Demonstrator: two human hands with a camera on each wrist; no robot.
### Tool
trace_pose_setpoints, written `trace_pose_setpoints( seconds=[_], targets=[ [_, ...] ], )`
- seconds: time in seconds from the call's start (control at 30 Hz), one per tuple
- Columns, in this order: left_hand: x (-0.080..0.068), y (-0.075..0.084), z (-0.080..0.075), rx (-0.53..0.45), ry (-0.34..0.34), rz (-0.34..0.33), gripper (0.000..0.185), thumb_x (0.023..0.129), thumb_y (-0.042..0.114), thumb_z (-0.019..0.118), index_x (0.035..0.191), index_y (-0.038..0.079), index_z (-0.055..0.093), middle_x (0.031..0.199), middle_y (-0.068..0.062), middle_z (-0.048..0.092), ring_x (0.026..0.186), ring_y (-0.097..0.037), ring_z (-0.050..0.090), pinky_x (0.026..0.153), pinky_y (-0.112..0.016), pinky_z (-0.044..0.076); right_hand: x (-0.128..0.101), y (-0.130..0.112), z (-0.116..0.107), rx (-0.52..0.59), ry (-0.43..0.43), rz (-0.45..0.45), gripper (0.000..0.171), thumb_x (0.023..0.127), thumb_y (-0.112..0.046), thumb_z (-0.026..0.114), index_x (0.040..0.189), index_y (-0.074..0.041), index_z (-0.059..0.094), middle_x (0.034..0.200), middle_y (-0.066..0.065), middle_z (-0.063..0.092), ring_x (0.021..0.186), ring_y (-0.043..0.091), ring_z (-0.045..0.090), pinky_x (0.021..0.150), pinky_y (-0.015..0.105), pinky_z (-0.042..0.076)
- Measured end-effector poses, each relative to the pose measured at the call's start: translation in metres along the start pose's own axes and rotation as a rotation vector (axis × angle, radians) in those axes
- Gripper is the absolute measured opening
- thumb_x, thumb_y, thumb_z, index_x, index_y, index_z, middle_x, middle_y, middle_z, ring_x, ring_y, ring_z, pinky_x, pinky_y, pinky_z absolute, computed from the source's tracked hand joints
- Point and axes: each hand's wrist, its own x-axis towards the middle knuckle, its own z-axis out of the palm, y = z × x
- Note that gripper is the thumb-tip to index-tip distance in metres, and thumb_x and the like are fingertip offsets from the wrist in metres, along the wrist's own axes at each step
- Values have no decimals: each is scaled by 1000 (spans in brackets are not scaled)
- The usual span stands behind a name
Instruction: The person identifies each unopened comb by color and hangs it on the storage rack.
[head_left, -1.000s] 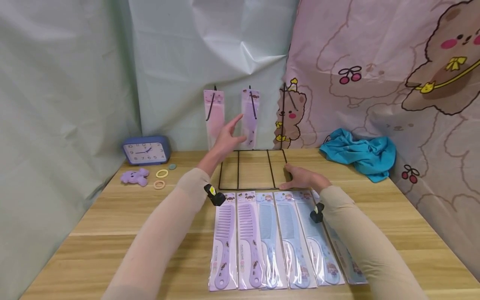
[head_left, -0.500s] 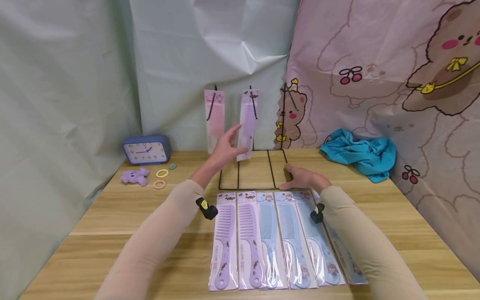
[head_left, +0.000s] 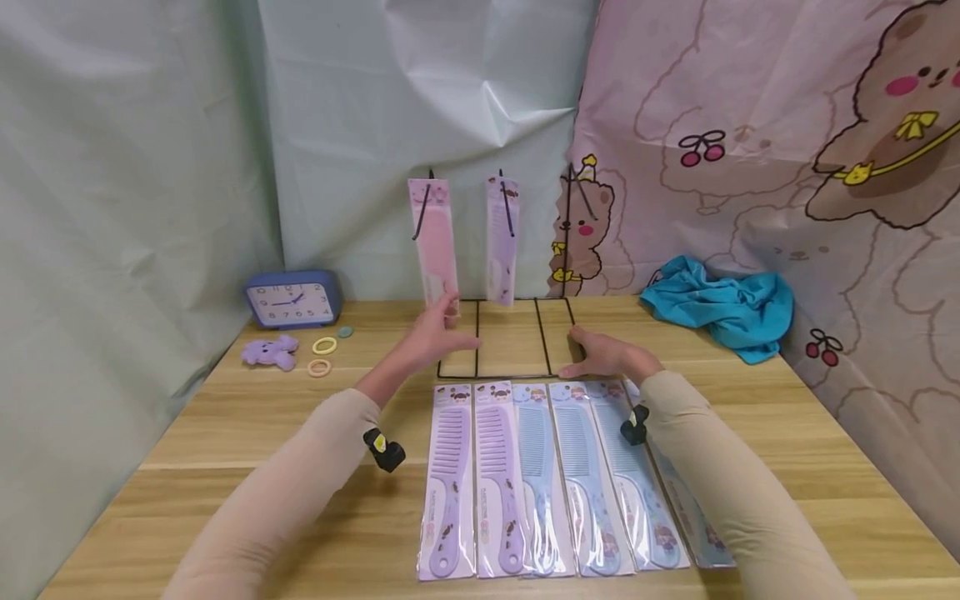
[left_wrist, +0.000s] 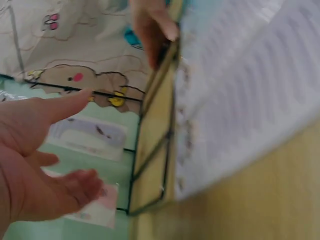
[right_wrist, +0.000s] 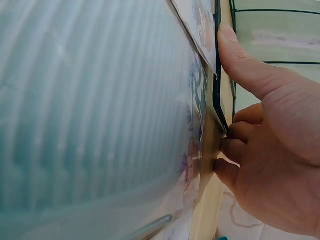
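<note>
A black wire rack point(head_left: 542, 337) stands on the table with a packaged pink comb point(head_left: 437, 242) and a packaged purple comb point(head_left: 502, 242) hanging from its hooks. My left hand point(head_left: 433, 335) is at the lower end of the pink comb, its fingers overlapping the pack and its thumb spread away. In the left wrist view both hanging packs show behind this hand. My right hand point(head_left: 606, 354) holds the front right corner of the rack's base, the thumb on the wire and the fingertips bent around the corner.
Packaged purple combs point(head_left: 450, 467) and several blue combs point(head_left: 576, 450) lie in a row before the rack. A blue clock point(head_left: 292, 300), a purple toy point(head_left: 270, 352) and two rings point(head_left: 319, 368) sit at left. Turquoise cloth point(head_left: 720, 304) lies at right.
My left hand has moved down and left from the hanging purple comb to the pink comb. The purple comb swung, and the pink comb now tilts. My right hand stays in place.
</note>
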Motion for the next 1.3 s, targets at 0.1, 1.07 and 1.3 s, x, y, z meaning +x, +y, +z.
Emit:
trace_pose_setpoints(
  seconds=[0.1,1.07,1.3],
  targets=[
    [-9,-12,5,159,-66,-34,122,76,40,88,162,10,6,160,-27,21,144,-44,28,113,-57,30,0,1,1,5,-1,4,105,89,-50,72,159,2,12,163,23,15,150,38,14,120,51,15],
    [-75,-22,21,554,-148,-230,142,62,80,76,159,0,10,142,-41,36,113,-52,55,89,-58,51,0,-1,-1,13,5,15,105,89,-49,72,159,1,12,164,23,14,150,38,14,121,51,14],
    [-78,-20,27,582,-151,-260,150,57,83,75,159,-1,4,143,-45,32,116,-57,52,92,-61,50,-1,-2,0,12,6,21,105,88,-49,73,159,0,13,162,24,18,149,40,17,120,53,16]
  ],
)
